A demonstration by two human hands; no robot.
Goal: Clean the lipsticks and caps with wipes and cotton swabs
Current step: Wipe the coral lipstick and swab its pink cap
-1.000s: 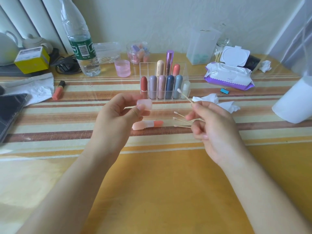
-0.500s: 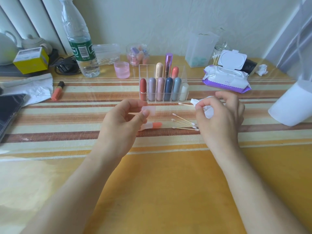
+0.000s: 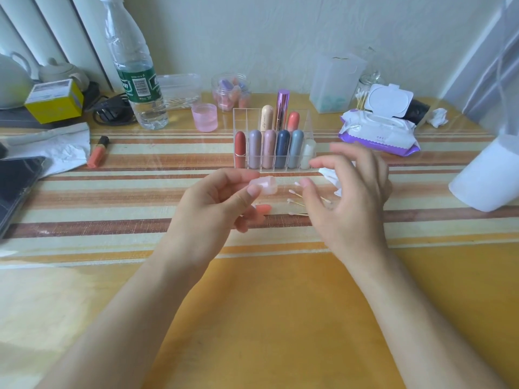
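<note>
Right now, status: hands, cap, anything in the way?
Left hand pinches cap. Right hand open, over swabs. Lipstick on table by left hand. Nothing blocks swabs.

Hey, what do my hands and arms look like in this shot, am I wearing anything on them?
Nothing is worn. The left hand and the right hand are bare: no gloves, rings or bracelets show. The left forearm and the right forearm are uncovered down to the frame's lower edge, with no sleeves and no watch. The nails that show look short and unpainted.
</note>
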